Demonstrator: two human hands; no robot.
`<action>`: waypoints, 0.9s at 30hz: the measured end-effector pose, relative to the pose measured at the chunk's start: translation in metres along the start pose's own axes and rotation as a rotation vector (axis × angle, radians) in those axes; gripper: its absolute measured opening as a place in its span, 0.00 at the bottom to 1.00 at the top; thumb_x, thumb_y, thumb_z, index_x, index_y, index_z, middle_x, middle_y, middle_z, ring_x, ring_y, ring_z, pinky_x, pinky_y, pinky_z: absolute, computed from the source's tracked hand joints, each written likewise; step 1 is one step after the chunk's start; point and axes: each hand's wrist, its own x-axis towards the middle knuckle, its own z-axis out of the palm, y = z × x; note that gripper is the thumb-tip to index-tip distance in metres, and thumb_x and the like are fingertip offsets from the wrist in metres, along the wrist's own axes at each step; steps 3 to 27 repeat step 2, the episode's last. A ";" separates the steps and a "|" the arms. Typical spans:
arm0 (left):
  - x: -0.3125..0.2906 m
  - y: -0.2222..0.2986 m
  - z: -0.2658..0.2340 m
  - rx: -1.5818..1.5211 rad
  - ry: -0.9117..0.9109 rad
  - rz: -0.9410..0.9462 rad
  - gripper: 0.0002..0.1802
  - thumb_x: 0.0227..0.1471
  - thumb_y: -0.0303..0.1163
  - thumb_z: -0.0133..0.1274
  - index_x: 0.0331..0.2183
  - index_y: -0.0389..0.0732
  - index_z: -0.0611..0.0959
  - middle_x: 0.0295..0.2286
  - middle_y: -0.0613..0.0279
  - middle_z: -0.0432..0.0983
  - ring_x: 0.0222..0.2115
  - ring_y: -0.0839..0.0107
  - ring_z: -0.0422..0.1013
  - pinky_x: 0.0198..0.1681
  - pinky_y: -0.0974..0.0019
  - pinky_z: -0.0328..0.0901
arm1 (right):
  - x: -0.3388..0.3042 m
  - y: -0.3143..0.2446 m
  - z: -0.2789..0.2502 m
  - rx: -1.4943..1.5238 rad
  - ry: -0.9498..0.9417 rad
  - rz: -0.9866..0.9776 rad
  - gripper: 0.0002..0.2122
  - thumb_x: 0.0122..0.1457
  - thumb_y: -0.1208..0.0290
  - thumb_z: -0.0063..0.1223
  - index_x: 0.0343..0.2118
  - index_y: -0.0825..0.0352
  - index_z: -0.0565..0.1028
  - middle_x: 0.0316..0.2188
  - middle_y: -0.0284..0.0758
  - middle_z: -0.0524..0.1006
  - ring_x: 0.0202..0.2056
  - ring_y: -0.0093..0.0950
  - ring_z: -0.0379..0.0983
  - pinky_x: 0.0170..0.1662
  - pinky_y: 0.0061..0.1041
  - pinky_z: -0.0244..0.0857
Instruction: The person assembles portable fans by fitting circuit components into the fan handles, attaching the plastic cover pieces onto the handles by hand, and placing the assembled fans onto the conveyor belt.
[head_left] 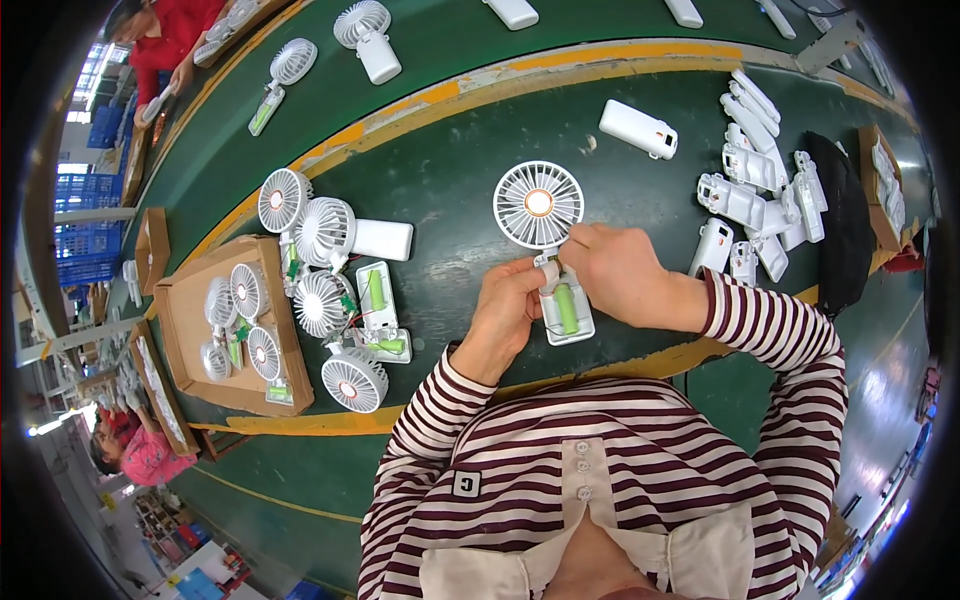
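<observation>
A white handheld fan [520, 222] with an orange-ringed hub lies in front of me, its round cage pointing away. Its handle shell [585, 331] is uncovered, showing a green cylindrical battery [567, 308]. My left hand [508, 305] is closed on the left side of the fan's neck, thumb and forefinger pinching at the top of the handle. From the right, my right hand [628, 275] curls its fingers against the same neck, just under the cage. Whatever small part lies under those fingertips is hidden.
Several part-assembled fans [325, 232] and a cardboard tray [180, 345] of fans sit at left. A white handle cover [638, 128] lies ahead; more casings [735, 200] are heaped at right beside a black cloth item [845, 225]. A green belt [440, 50] carries fans beyond a yellow-edged rail. Co-workers are at far left.
</observation>
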 end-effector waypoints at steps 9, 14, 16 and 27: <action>0.002 -0.003 -0.002 0.005 0.013 -0.007 0.07 0.46 0.26 0.47 0.28 0.32 0.77 0.21 0.63 0.72 0.19 0.78 0.69 0.21 0.78 0.63 | 0.005 0.001 -0.003 0.026 -0.145 0.084 0.07 0.38 0.76 0.52 0.23 0.65 0.70 0.25 0.35 0.69 0.28 0.33 0.70 0.25 0.31 0.64; 0.002 -0.003 -0.002 0.005 0.013 -0.007 0.07 0.46 0.26 0.47 0.28 0.32 0.77 0.21 0.63 0.72 0.19 0.78 0.69 0.21 0.78 0.63 | 0.005 0.001 -0.003 0.026 -0.145 0.084 0.07 0.38 0.76 0.52 0.23 0.65 0.70 0.25 0.35 0.69 0.28 0.33 0.70 0.25 0.31 0.64; 0.002 -0.003 -0.002 0.005 0.013 -0.007 0.07 0.46 0.26 0.47 0.28 0.32 0.77 0.21 0.63 0.72 0.19 0.78 0.69 0.21 0.78 0.63 | 0.005 0.001 -0.003 0.026 -0.145 0.084 0.07 0.38 0.76 0.52 0.23 0.65 0.70 0.25 0.35 0.69 0.28 0.33 0.70 0.25 0.31 0.64; 0.002 -0.003 -0.002 0.005 0.013 -0.007 0.07 0.46 0.26 0.47 0.28 0.32 0.77 0.21 0.63 0.72 0.19 0.78 0.69 0.21 0.78 0.63 | 0.005 0.001 -0.003 0.026 -0.145 0.084 0.07 0.38 0.76 0.52 0.23 0.65 0.70 0.25 0.35 0.69 0.28 0.33 0.70 0.25 0.31 0.64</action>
